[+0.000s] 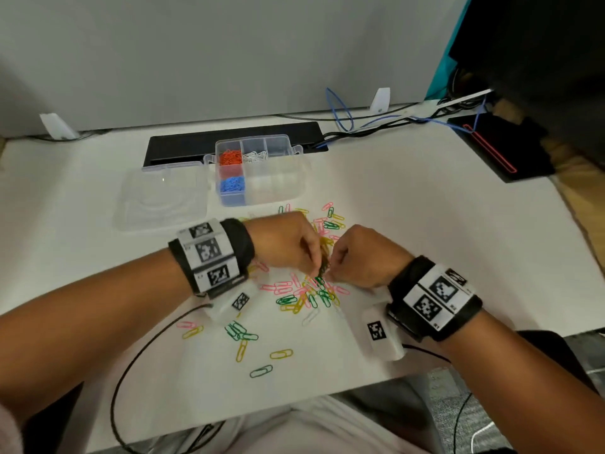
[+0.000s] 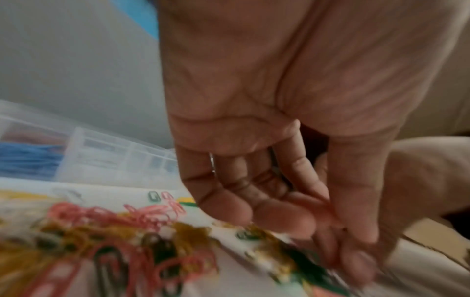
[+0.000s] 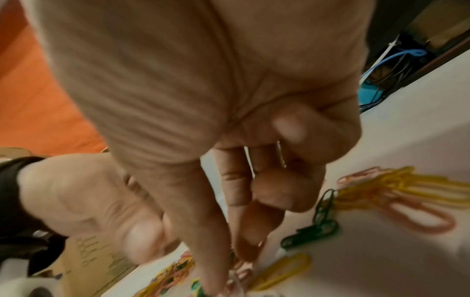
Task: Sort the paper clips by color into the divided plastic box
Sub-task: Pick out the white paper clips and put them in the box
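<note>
Pink, yellow and green paper clips (image 1: 307, 293) lie scattered on the white table (image 1: 425, 240). Behind them stands the clear divided box (image 1: 294, 191), holding red clips (image 1: 230, 157), white clips (image 1: 255, 155) and blue clips (image 1: 232, 184). Both hands hover over the middle of the pile with fingertips almost meeting. My left hand (image 1: 314, 267) pinches a small dark green bunch of clips (image 1: 324, 267). My right hand (image 1: 330, 273) pinches at the same bunch from the right. The left wrist view is blurred, showing curled fingers (image 2: 279, 219) above the pile (image 2: 114, 241). In the right wrist view, thumb and forefinger (image 3: 244, 231) point down into the clips.
The box's clear lid (image 1: 160, 198) lies open to its left. A black strip (image 1: 196, 145) and cables (image 1: 360, 126) run along the back. A black device with a red outline (image 1: 497, 152) sits at the far right. A thin black wire (image 1: 137, 355) loops near the front edge.
</note>
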